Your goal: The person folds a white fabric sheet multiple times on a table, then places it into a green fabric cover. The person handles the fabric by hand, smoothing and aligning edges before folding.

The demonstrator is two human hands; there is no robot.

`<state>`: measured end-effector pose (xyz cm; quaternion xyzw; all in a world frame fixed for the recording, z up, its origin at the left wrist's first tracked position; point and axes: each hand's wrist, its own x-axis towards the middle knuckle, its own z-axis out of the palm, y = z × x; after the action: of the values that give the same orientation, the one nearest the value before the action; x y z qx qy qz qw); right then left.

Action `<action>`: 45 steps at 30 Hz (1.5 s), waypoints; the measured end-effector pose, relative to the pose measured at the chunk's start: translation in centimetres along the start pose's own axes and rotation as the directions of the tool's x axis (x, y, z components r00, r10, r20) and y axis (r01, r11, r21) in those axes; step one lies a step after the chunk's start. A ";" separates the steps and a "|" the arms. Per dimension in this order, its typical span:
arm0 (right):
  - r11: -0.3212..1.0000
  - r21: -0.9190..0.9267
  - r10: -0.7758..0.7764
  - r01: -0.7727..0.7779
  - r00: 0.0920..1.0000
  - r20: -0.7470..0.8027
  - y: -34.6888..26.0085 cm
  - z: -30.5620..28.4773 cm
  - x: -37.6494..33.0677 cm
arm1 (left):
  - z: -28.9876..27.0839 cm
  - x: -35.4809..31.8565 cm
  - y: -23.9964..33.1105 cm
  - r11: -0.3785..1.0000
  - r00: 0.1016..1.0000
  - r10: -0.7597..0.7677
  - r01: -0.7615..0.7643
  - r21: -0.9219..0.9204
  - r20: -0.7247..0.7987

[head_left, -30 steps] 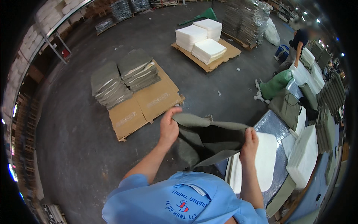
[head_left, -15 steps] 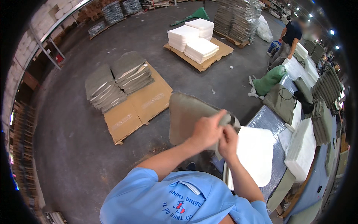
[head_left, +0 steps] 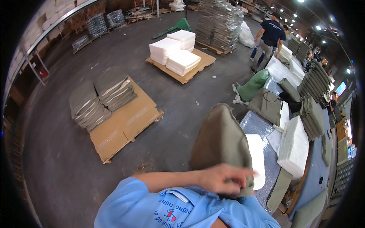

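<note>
An olive-grey padded cushion (head_left: 222,140) stands upright in front of me, its rounded top tilted away. My left hand (head_left: 222,179) lies across its lower near side, fingers pointing right and smeared by motion; whether they grip the fabric cannot be told. Only a sliver of my right forearm (head_left: 252,193) shows beside the cushion's lower right edge; the hand is hidden behind the fabric. Just right of the cushion, a white foam pad (head_left: 257,161) lies on the plastic-wrapped table (head_left: 272,173), partly covered from view.
Stacked grey cushions (head_left: 116,93) rest on cardboard (head_left: 125,131) at left. White foam stacks (head_left: 182,62) stand on another cardboard sheet. Along the right table are a white padding pile (head_left: 294,146), grey cushions (head_left: 312,117) and a green sack (head_left: 254,84). A person (head_left: 270,36) stands farther back.
The cushion has swung upright and right, hiding my right hand. My left hand has moved down across its near side. My view has turned right; the far person has moved.
</note>
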<state>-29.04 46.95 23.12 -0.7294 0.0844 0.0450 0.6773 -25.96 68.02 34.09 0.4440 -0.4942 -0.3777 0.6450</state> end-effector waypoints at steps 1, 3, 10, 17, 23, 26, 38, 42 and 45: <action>1.000 0.013 0.003 -0.003 1.000 -0.016 0.0 -0.6 -0.3 | -1.0 -0.3 -1.1 0.987 0.936 0.080 -0.026 0.160 -0.343; 0.999 0.046 0.009 -0.007 0.999 -0.042 -0.2 -1.3 -0.8 | -3.3 -0.7 -2.5 0.777 0.604 0.292 0.303 0.552 -0.742; 0.992 0.121 -0.015 0.023 0.998 -0.063 -1.2 -1.9 0.1 | -3.6 0.1 -6.0 0.783 0.737 0.050 0.390 0.485 -0.674; 0.982 0.181 -0.038 0.048 0.997 -0.060 -0.6 -0.7 1.4 | -2.9 -2.0 -0.8 0.787 0.936 0.058 0.171 0.593 -0.346; 0.982 0.186 -0.029 0.036 0.999 -0.040 -0.2 0.3 1.9 | -5.8 -1.7 -0.2 0.789 0.573 0.424 0.146 0.596 -0.701; 0.979 0.204 -0.011 0.020 0.999 -0.046 -0.2 -0.4 1.3 | -5.7 -1.7 -2.0 0.825 0.630 0.324 0.177 0.537 -0.706; 0.977 0.212 0.016 -0.001 0.997 -0.070 -0.4 -1.5 0.9 | -5.1 -1.9 -3.1 0.706 0.523 0.348 0.399 0.585 -0.778; 0.983 0.186 0.010 -0.002 0.999 -0.044 -0.5 -0.3 1.8 | -6.4 -2.4 -3.6 0.627 0.543 0.454 0.369 0.686 -0.707; 0.985 0.174 0.012 -0.007 0.999 -0.031 -0.4 0.4 2.3 | -6.9 -3.2 -3.6 0.786 0.557 0.104 0.462 0.412 -0.824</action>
<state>-26.70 47.24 23.04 -0.6678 0.1023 0.0290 0.7367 -20.18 71.21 28.89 0.7927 -0.1817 -0.0260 0.5813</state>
